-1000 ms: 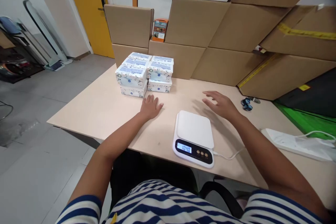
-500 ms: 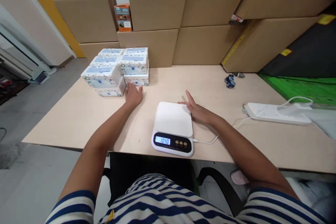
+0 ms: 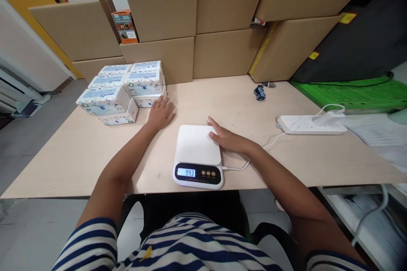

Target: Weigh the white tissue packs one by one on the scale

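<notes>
I log, at the table's (image 3: 79, 148) near edge: white scale (image 3: 197, 146), long axis near-to-far, display (image 3: 186, 172) facing that edge, readout changed since earlier. Mid-table: left hand (image 3: 161, 113), right hand (image 3: 227, 139), thumbs and fingers apart.

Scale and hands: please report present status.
Right hand at right edge of scale. Left hand by tissue packs. Display lit. White cable at scale's right.
</notes>
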Available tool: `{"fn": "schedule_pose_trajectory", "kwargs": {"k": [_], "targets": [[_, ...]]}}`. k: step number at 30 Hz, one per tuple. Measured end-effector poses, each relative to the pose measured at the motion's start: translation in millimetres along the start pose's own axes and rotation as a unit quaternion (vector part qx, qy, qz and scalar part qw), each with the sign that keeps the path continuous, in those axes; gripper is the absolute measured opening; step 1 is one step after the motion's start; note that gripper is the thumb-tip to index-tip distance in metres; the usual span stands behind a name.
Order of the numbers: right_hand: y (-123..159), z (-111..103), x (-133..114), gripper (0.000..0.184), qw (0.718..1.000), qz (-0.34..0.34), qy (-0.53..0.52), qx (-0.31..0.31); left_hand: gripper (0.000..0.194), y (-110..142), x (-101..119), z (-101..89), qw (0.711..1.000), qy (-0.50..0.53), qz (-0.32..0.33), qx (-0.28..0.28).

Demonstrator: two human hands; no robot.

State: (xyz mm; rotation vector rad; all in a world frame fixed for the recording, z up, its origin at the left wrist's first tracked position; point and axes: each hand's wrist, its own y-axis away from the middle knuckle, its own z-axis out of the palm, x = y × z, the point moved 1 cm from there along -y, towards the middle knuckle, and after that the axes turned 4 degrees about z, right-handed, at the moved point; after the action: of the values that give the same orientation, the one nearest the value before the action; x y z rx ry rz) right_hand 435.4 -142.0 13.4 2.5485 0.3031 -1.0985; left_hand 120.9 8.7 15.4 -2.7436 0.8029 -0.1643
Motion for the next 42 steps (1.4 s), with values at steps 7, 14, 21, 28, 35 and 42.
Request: {"fn": "schedule_pose_trajectory", "kwargs": {"k": [7,14,21,28,35,42], "targets": [[4.0,-5.5,7.0,0.125,0.999,-0.016,-0.009,-0.031,0.054,-29.5,-3.3,0.8,0.999,-0.014,-0.006,0.032],[9.7,-7.9,7.8,0.132,0.999,0.005,0.003,-0.038,0.058,-23.5,3.1,-2.1,0.999,-0.008,-0.023,0.035],[10.1,-6.3,6.0,0.128,0.999,-0.006,0.017,-0.029,0.056,-23.2,3.0,-2.0,0.999,-0.005,-0.028,0.035],[12.7,-9.3,8.6,0.133,0.999,-0.002,0.001,-0.038,0.061,-21.7,6.4,-1.1,0.999,-0.028,-0.033,0.009],[10.4,-6.7,19.5,0.125,1.0,-0.013,-0.006,-0.023,0.063,-19.6,13.2,-2.4,0.999,-0.022,-0.047,0.013],[11.1,-6.4,17.1,0.133,0.999,-0.006,-0.02,-0.026,0.064,-18.6,19.4,-3.9,0.997,-0.011,-0.068,0.027]]}}
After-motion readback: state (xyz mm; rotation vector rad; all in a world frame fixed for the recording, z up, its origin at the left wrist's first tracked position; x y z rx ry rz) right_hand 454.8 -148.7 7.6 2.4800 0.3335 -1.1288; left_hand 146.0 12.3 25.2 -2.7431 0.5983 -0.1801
